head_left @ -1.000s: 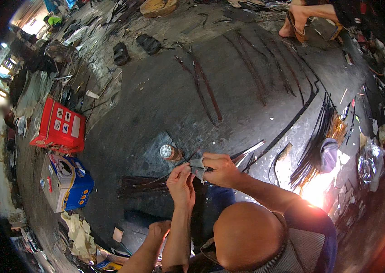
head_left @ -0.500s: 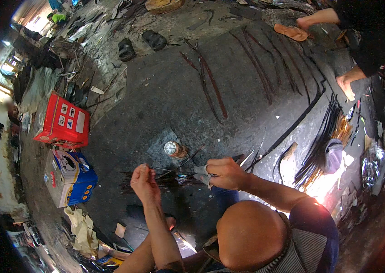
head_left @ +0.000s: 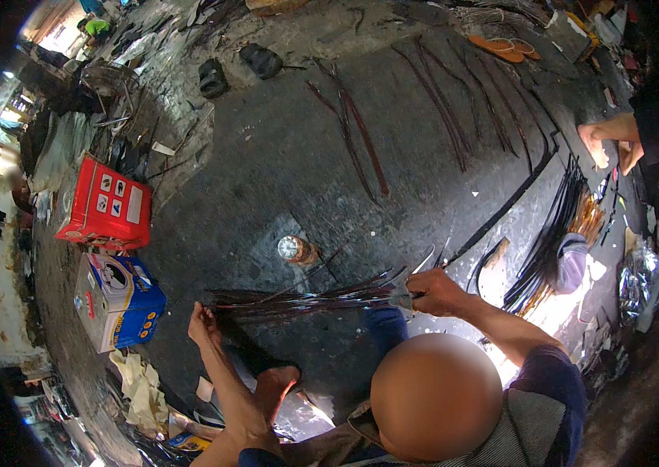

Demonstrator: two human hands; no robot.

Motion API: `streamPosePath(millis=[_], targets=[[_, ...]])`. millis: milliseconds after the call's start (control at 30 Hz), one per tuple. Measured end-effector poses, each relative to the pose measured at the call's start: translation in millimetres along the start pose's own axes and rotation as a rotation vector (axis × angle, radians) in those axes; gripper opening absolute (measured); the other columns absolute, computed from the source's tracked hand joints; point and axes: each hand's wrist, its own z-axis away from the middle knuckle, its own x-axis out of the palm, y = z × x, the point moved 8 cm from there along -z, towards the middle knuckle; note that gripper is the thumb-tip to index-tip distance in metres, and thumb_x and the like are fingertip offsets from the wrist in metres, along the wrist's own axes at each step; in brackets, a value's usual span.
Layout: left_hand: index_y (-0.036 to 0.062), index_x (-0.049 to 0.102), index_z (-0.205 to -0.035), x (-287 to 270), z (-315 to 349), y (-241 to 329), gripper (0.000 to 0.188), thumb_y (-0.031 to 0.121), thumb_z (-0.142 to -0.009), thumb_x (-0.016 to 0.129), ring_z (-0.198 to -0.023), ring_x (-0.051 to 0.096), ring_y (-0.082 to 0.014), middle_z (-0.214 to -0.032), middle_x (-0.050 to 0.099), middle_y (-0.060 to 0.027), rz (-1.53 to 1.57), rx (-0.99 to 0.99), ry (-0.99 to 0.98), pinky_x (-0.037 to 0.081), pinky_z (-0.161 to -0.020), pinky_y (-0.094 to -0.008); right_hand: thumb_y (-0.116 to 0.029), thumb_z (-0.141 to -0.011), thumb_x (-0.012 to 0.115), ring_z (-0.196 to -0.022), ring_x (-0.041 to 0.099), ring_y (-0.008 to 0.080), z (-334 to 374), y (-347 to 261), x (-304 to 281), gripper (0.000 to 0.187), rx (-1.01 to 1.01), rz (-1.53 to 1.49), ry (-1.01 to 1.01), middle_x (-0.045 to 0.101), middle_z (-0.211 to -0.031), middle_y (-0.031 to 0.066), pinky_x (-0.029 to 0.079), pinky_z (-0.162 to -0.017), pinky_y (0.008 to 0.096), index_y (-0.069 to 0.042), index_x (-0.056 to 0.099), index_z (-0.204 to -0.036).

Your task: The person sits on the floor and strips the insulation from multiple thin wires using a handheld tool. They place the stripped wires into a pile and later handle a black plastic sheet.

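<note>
A long bundle of thin, glossy dark strips (head_left: 306,300) lies crosswise on the dark floor mat in front of me. At its left end my left hand (head_left: 205,325) is closed in a pinch on what looks like the end of a thin dark strip; the fingertips are small and partly hidden. Beyond the bundle's right end my right hand (head_left: 437,291) is closed around a small grey cloth (head_left: 400,296), which touches the strips. A short round container (head_left: 298,251) with a whitish top and brownish side stands just beyond the bundle.
At left stand a red box (head_left: 114,204) and a blue-and-white box (head_left: 121,302), with crumpled pale paper (head_left: 141,389) nearer. Reddish-brown strips (head_left: 357,136) lie farther out. Another person's feet (head_left: 611,142) are at right, near a black strip bundle (head_left: 551,233) and orange sandals (head_left: 501,48).
My left hand has moved left and slightly nearer, my right hand to the right, so they are farther apart. More of the bundle shows between them. The other person's feet have shifted.
</note>
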Motion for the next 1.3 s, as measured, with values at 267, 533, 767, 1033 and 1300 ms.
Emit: streamPosePath(millis=[267,533,767,1033,1300], targets=[[-0.0001,0.063,-0.095,-89,-56,-10,0.021,0.017,-0.086,0.072,-0.065,0.060,-0.0198,-0.076,0.061,-0.0095,-0.362,-0.013,0.183,0.051,-0.060,-0.0305,-0.025,-0.081,0.066,-0.096,0.063,0.0354,16,85,7,0.024,0.461,0.026,-0.115,0.066,-0.092,0.0163,0.049,-0.080,0.0496,-0.009,0.066,-0.099],[0.0024,0.051,-0.133,69,125,47,0.052,0.009,-0.084,0.068,-0.094,0.054,-0.0212,-0.107,0.054,-0.0104,-0.759,1.037,0.197,0.047,-0.077,-0.0344,-0.015,-0.074,0.067,-0.113,0.053,0.0370,-98,127,-6,0.032,0.267,0.281,0.510,0.057,-0.119,0.0185,0.045,-0.096,0.0431,-0.002,0.065,-0.104],[0.0002,0.066,-0.096,180,237,-19,0.015,-0.001,-0.081,0.068,-0.081,0.060,-0.0192,-0.088,0.062,-0.0086,-0.547,1.116,-0.608,0.049,-0.066,-0.0282,-0.011,-0.076,0.061,-0.104,0.061,0.0341,-157,166,2,0.027,0.469,-0.017,0.479,0.066,-0.109,0.0137,0.048,-0.091,0.0394,0.001,0.070,-0.098],[-0.0043,0.068,-0.102,220,221,-112,0.027,0.016,-0.086,0.073,-0.081,0.059,-0.0095,-0.092,0.066,-0.0061,-0.326,0.155,-0.559,0.045,-0.065,-0.0207,-0.009,-0.089,0.060,-0.097,0.061,0.0125,-131,43,18,0.019,0.222,-0.545,0.341,0.067,-0.107,0.0059,0.047,-0.083,0.0264,0.001,0.071,-0.101],[-0.0037,0.066,-0.104,221,234,-153,0.019,0.009,-0.090,0.066,-0.070,0.066,-0.0158,-0.089,0.069,-0.0104,-0.184,-0.375,-0.673,0.055,-0.063,-0.0265,-0.010,-0.078,0.074,-0.096,0.064,0.0207,-32,-44,27,0.018,0.005,-0.559,0.105,0.067,-0.104,0.0099,0.049,-0.083,0.0323,-0.001,0.069,-0.094]])
